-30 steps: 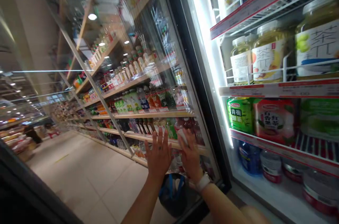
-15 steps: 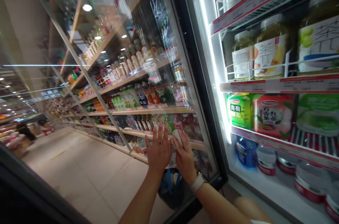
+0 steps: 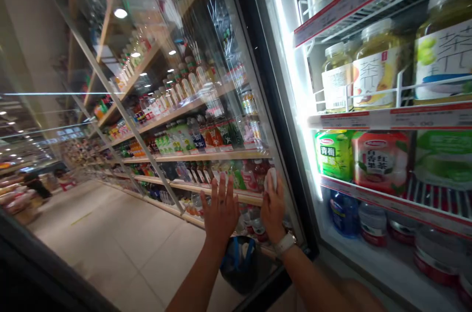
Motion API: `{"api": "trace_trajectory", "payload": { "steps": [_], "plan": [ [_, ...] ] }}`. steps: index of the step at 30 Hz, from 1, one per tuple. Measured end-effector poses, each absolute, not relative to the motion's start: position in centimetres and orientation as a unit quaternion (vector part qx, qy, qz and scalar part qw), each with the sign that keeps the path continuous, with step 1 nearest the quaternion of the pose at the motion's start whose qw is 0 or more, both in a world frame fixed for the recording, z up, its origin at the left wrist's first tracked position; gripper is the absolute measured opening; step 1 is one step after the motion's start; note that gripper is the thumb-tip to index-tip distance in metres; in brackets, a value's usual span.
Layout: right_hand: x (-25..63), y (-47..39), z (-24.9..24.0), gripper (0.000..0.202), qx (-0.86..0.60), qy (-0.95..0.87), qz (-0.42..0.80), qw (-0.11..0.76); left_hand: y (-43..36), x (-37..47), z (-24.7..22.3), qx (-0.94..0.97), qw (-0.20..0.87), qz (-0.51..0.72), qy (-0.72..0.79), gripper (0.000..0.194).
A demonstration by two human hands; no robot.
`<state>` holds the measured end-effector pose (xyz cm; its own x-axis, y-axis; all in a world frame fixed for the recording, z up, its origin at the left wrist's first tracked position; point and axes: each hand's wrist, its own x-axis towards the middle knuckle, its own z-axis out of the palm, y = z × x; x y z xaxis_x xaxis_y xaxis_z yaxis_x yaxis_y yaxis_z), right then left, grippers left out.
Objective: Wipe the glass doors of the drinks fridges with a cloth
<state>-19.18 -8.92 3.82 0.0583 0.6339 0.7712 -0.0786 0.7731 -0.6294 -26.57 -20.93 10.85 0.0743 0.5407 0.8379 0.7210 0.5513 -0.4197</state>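
Note:
My left hand (image 3: 221, 211) lies flat with its fingers spread against the inner side of the glass door (image 3: 188, 130). To its right, my right hand (image 3: 273, 209) presses a small folded white cloth (image 3: 272, 178) to the same pane, close to the black door frame (image 3: 291, 189). Only part of the cloth shows past the fingers. A pale watch (image 3: 285, 243) is on my right wrist.
At the right is a lit fridge with drink bottles (image 3: 376, 66) and packs (image 3: 381, 159) on wire shelves. Through the glass appear shelves of bottles (image 3: 177, 135), a tiled floor (image 3: 114, 238) and a dark bucket (image 3: 239, 268) with blue inside.
My right hand has slid right across the glass with the white cloth, away from my left hand and towards the door frame. My left hand has stayed in nearly the same place.

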Motion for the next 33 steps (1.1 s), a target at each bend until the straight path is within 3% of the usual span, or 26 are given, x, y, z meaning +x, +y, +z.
{"api": "trace_trajectory", "payload": {
  "steps": [8,16,26,33],
  "plan": [
    [-20.4,-13.6,3.3,0.068,-0.086,-0.718,0.197,0.662,-21.0,-26.8,10.7,-0.462,0.579,-0.073,-0.668,0.062],
    [-17.3,-6.2,2.8,0.059,-0.199,-0.656,0.248,0.685,-21.0,-26.3,11.1,-0.479,0.572,-0.098,-0.658,0.066],
    [-21.1,-14.8,2.5,0.066,-0.13,-0.715,0.217,0.652,-21.0,-26.7,10.8,-0.476,0.571,-0.09,-0.663,0.065],
    [-18.8,-9.3,3.3,0.065,-0.148,-0.697,0.217,0.668,-21.0,-26.4,11.2,-0.476,0.588,-0.087,-0.648,0.065]
  ]
}}
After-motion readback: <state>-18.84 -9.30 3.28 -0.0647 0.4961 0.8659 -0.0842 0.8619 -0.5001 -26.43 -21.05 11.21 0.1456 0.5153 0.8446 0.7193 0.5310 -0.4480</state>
